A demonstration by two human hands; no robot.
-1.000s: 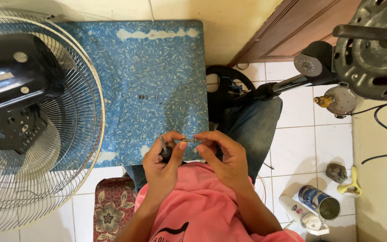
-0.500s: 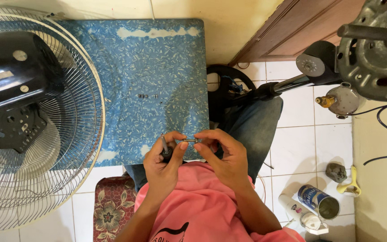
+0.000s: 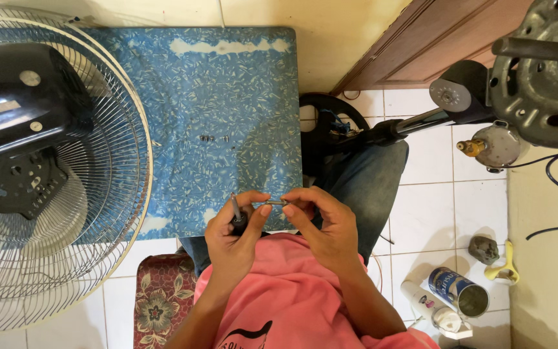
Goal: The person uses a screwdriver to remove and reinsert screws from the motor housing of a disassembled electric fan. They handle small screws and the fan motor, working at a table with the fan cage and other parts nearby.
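Note:
My left hand [image 3: 235, 227] is closed around a dark-handled screwdriver [image 3: 236, 213], whose grey shaft sticks up between thumb and fingers. My right hand [image 3: 321, 223] pinches a small metal screw [image 3: 275, 203] at its fingertips, and the left thumb and forefinger touch the screw's other end. Both hands hover above my lap, at the near edge of a blue patterned table [image 3: 214, 97]. A few small screws [image 3: 214, 138] lie on the table's middle. A fan with a wire guard and black motor housing [image 3: 27, 148] lies on the table's left side.
A grey fan motor [image 3: 544, 64] on a black stand is at the upper right, with a small metal motor [image 3: 495, 145] beside it. On the tiled floor at right lie an open can [image 3: 463, 292], a white tube [image 3: 421, 300] and a yellow tool [image 3: 504, 268].
Both hands stay together in front of my chest; only the fingers have shifted slightly around the screw.

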